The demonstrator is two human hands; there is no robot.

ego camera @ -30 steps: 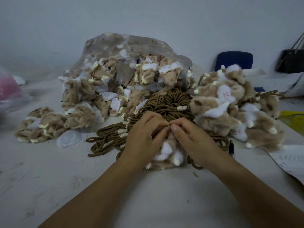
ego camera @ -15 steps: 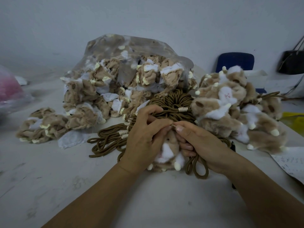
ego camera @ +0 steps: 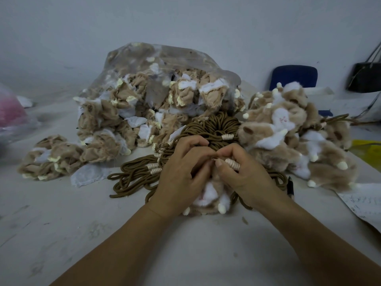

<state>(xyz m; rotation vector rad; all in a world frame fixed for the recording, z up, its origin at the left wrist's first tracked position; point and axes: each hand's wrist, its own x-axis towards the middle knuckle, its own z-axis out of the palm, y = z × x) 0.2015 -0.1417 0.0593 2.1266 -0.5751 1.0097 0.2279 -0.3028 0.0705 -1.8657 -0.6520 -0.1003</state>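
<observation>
Our left hand (ego camera: 181, 174) grips the plush toy (ego camera: 208, 195) and our right hand (ego camera: 245, 178) pinches the coil-bound brown cord (ego camera: 233, 164); loosening either hold could let the cord slip free.

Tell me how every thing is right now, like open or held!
left hand, grips the plush toy.
right hand, pinches the cord.
plush toy, held, resting on the table.
cord, pinched near its bead.
cord bundle, loose heap, untouched.
plastic bag, open, skins spilling out.
plush pile, heaped, untouched.
</observation>
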